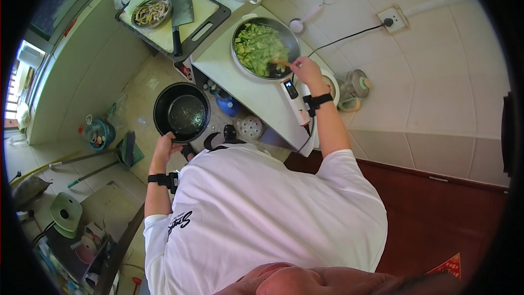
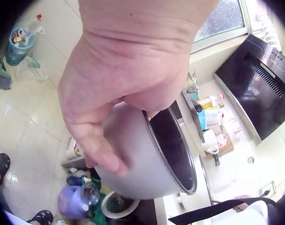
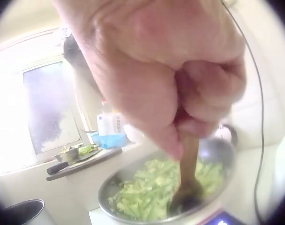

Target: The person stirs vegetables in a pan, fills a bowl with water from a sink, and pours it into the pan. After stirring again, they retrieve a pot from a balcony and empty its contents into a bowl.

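Head view: the right hand (image 1: 304, 69) is gripping a wooden spoon (image 1: 281, 63) in the round metal pan (image 1: 266, 47) of chopped greens on the white surface (image 1: 256, 95); the left hand (image 1: 165, 146) is holding a black-lined pot (image 1: 181, 112) over the floor.
Left wrist view: fingers (image 2: 98, 150) are curling round the pot's smooth grey wall (image 2: 138, 168).
Right wrist view: the clenched fist (image 3: 180, 84) is gripping the spoon's handle (image 3: 189, 157), its tip in the greens (image 3: 152, 194).

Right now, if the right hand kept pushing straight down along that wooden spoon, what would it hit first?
Most likely the green chopped vegetables in the pan: the right hand grips the wooden spoon, whose tip is already buried in them. Depth beneath is unclear.
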`<act>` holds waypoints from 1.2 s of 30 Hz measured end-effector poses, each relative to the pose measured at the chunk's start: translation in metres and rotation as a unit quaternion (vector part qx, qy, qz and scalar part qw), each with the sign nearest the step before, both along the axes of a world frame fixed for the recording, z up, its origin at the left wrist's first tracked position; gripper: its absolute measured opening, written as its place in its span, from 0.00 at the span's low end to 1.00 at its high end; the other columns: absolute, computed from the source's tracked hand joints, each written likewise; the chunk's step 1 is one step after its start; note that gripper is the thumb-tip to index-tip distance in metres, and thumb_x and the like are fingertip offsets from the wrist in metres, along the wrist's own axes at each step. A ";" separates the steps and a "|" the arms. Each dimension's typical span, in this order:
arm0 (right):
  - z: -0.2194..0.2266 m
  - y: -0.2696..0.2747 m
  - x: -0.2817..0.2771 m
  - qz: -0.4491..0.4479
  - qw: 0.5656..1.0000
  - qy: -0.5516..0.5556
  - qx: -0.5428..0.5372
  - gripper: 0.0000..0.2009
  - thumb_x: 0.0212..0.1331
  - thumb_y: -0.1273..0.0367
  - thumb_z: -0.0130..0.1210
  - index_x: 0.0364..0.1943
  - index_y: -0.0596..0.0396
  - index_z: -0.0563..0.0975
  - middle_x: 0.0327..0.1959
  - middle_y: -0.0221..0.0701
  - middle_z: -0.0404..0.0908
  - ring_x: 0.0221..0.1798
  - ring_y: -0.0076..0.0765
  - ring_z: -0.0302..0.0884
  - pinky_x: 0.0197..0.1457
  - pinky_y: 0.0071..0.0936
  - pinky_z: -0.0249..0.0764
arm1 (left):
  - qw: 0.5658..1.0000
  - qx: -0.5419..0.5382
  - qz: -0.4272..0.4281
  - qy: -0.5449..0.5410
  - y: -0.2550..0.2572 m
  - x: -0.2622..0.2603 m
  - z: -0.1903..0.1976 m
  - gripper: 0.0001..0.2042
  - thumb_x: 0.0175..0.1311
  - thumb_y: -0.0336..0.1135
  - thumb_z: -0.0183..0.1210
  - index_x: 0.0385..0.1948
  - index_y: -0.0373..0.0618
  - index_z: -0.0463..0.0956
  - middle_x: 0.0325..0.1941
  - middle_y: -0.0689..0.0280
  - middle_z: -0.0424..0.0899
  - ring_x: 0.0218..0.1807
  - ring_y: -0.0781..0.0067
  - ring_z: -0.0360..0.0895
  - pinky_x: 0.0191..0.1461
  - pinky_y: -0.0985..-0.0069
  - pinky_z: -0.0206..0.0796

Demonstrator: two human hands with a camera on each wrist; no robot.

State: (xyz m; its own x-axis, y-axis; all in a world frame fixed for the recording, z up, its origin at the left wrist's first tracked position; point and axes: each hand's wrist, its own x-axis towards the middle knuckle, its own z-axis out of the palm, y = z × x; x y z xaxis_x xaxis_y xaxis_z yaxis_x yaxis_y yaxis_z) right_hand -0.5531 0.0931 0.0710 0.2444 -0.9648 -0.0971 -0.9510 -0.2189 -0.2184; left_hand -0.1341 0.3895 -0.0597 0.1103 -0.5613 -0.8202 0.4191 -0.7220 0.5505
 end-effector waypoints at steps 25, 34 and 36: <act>0.044 -0.004 -0.013 -0.036 0.998 -0.047 -0.031 0.09 0.45 0.62 0.58 0.24 0.51 0.82 0.26 0.42 0.81 0.32 0.50 0.79 0.38 0.40 0.75 | 1.000 -0.025 0.002 -0.015 0.000 0.001 0.003 0.11 0.56 0.34 0.46 0.33 0.36 0.69 0.35 0.55 0.80 0.30 0.61 0.80 0.34 0.69 0.77; -0.016 -0.007 0.028 -0.083 0.987 -0.108 -0.086 0.10 0.47 0.60 0.60 0.27 0.50 0.82 0.27 0.40 0.82 0.34 0.48 0.80 0.39 0.39 0.75 | 0.999 -0.027 0.030 -0.005 0.004 0.021 0.004 0.11 0.56 0.35 0.47 0.34 0.36 0.71 0.36 0.55 0.80 0.31 0.62 0.80 0.35 0.70 0.76; -0.011 -0.025 0.036 -0.099 0.987 -0.104 -0.077 0.10 0.47 0.60 0.60 0.27 0.50 0.82 0.27 0.40 0.82 0.34 0.48 0.80 0.39 0.39 0.75 | 0.999 -0.023 0.032 -0.014 0.008 0.029 0.012 0.12 0.56 0.35 0.46 0.35 0.36 0.71 0.35 0.55 0.81 0.31 0.62 0.80 0.35 0.69 0.76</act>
State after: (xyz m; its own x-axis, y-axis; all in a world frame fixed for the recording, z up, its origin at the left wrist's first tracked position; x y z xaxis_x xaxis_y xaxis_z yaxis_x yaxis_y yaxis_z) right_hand -0.5175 0.0686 0.0604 0.0493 -0.9949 0.0875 -0.9164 -0.0799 -0.3923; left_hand -0.1047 0.3972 -0.0475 0.1704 -0.5890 -0.7900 0.4475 -0.6680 0.5946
